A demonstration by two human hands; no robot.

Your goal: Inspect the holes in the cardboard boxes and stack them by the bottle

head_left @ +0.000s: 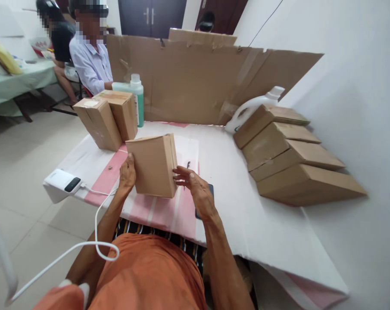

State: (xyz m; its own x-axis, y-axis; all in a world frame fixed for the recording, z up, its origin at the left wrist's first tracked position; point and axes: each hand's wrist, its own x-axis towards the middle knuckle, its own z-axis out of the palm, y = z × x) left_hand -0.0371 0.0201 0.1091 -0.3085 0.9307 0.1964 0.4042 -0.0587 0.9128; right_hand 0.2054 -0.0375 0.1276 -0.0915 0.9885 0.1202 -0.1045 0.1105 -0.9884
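Observation:
A closed brown cardboard box [151, 168] is upright in front of me over the near part of the table. My left hand [127, 174] grips its left edge, with the thumb on the near face and the other fingers partly hidden. At the right edge of the box, my right hand [196, 189] has its fingers stretched out and apart, the tips touching or very close to the side. Under and beside that hand lie a dark phone [210, 191], partly covered by it, and a black pen [188, 165].
Two cardboard boxes [99, 122] and a green liquid bottle [138, 101] stand at the back left. Several boxes [298, 168] lean in a row at right, near a white jug [253, 107]. A cabled power bank [63, 181] lies at left. A cardboard partition [188, 82] closes the back; people sit beyond.

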